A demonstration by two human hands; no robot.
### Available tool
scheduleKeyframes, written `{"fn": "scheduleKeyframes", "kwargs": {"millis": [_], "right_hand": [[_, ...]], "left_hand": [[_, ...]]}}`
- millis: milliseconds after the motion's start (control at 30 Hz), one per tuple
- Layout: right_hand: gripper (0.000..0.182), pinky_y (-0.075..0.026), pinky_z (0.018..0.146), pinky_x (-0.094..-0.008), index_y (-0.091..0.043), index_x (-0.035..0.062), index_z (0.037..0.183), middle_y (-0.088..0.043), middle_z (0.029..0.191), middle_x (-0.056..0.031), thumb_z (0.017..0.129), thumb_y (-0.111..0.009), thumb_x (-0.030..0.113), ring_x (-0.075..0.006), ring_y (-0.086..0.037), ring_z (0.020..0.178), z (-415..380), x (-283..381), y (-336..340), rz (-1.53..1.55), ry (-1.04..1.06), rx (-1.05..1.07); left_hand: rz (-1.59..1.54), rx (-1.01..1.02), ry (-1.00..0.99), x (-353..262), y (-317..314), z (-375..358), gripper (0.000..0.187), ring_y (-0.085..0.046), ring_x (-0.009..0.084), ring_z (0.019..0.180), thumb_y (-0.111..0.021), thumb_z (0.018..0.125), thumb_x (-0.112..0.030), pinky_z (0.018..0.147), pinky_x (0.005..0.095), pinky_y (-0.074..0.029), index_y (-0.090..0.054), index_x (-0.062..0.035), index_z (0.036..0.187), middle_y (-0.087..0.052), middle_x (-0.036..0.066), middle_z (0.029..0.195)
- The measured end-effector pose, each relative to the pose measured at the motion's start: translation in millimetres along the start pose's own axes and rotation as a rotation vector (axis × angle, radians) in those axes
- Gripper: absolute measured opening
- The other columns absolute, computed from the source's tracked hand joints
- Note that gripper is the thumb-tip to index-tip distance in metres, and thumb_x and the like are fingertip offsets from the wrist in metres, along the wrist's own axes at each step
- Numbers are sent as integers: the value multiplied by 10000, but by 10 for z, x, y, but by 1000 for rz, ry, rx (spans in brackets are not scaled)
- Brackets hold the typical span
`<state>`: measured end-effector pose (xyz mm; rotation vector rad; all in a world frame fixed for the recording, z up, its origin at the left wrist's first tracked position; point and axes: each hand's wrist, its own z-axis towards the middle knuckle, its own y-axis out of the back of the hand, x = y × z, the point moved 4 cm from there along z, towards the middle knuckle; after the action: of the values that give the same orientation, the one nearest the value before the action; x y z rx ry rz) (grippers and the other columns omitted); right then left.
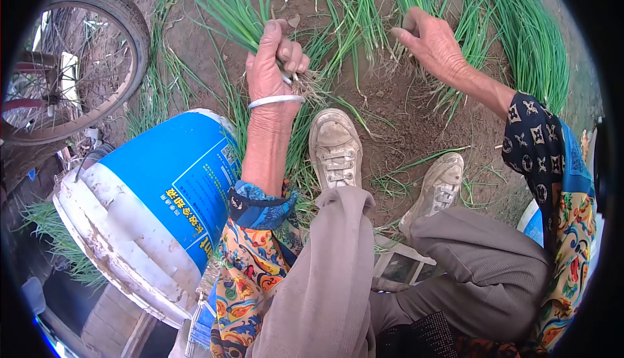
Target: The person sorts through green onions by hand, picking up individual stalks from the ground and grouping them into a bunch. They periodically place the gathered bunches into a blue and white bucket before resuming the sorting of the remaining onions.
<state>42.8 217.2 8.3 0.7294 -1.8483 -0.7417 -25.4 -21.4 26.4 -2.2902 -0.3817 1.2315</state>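
Left hand (pixel 276 65): fist closed around a small bunch of green onions (pixel 237 13), gripped just above the roots, so the pale root tuft sticks out to the right of the knuckles and the green tops fan up and to the left. Judgement: the grip near the roots keeps the stalks gathered and aligned. Wrist upright, forearm rising almost vertically from the knee; a pale bangle (pixel 276 101) sits on the wrist.

Right hand (pixel 429 42): reaching forward and down, fingers curled into the onions lying on the ground (pixel 383 7); whether it pinches a stalk or only touches them cannot be told. Arm extended, elbow bent outward, patterned sleeve (pixel 552 156) pushed up the forearm.

Loose onions lie in rows over bare soil (pixel 403 111) ahead of both hands, roots toward the person, with a thicker heap at far right (pixel 526 39).

Two worn canvas shoes (pixel 335 146) rest on the soil below the hands. A blue-and-white bucket (pixel 149 208) lies tilted just beside the left leg. A bicycle wheel (pixel 71 59) stands at upper left.
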Motion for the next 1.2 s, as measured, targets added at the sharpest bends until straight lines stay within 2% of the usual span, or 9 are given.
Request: {"fn": "scheduleKeyframes", "kwargs": {"millis": [100, 200, 300, 500, 700, 800, 900, 1000, 1200], "right_hand": [[300, -519, 615, -413, -551, -6, 851, -510, 613, -97, 850, -626, 284, -214, -542, 580, 61, -189, 4, -231, -66, 60], [300, -510, 616, -420, -568, -1, 821, -497, 606, -75, 821, -647, 288, -220, -533, 574, 70, -289, -16, -146, -52, -101], [286, -492, 578, -401, -570, 18, 815, -493, 611, -44, 798, -659, 290, -200, -526, 573, 106, -360, 20, -84, -143, -43], [299, -423, 469, -267, -559, 43, 907, -475, 601, -5, 824, -647, 317, -83, -476, 504, 27, -439, 44, 538, -373, 182], [289, -440, 459, -212, -537, 26, 965, -481, 609, 1, 908, -598, 303, -47, -482, 507, -205, 52, -11, 529, -275, 169], [283, -504, 552, -291, -520, -8, 964, -556, 720, -55, 926, -559, 269, -103, -558, 618, -413, 349, -179, 520, -201, 271], [270, -495, 750, -415, -506, -50, 997, -604, 837, -176, 888, -545, 194, -292, -610, 775, -577, 565, -244, 438, 132, 163], [265, -495, 752, -420, -520, -46, 998, -592, 840, -199, 877, -536, 190, -332, -603, 781, -604, 581, -260, 362, 364, 117], [239, -499, 708, -399, -540, -18, 963, -574, 749, -124, 859, -507, 195, -201, -581, 696, -325, 134, -227, 261, -158, 158]], "left_hand": [[13, -28, 30, 59, 18, 2, 219, -343, 68, 495, -572, 942, -253, 482, 240, -319, -548, -44, 1006, -369, -47, 596], [24, -41, 61, 152, -18, -34, 228, -344, 71, 497, -584, 935, -245, 487, 243, -323, -534, -44, 1032, -368, -48, 600], [28, -23, 85, 192, -20, -35, 256, -355, 69, 502, -595, 927, -238, 495, 243, -326, -524, -29, 1057, -379, -48, 605], [50, -59, 135, 248, -7, -63, 282, -488, 90, 564, -647, 888, -201, 528, 254, -419, -550, -17, 1079, -533, -5, 692], [236, -8, 248, 559, -140, -138, 298, -632, 138, 705, -706, 842, -205, 563, 254, -522, -593, -26, 1052, -655, 69, 884], [267, 70, 334, 728, -215, -196, 318, -629, 143, 725, -720, 831, -209, 564, 261, -518, -593, -29, 1061, -652, 69, 902], [250, 26, 299, 801, -256, -233, 331, -615, 132, 734, -740, 811, -208, 608, 281, -514, -598, -34, 1055, -646, 46, 902], [192, 15, 337, 769, -194, -221, 292, -598, 127, 730, -712, 821, -215, 642, 291, -511, -612, -39, 1031, -650, 35, 875], [250, -21, 392, 720, -36, -175, 268, -597, 130, 693, -679, 837, -237, 627, 275, -507, -625, -22, 987, -662, 57, 823]]}}
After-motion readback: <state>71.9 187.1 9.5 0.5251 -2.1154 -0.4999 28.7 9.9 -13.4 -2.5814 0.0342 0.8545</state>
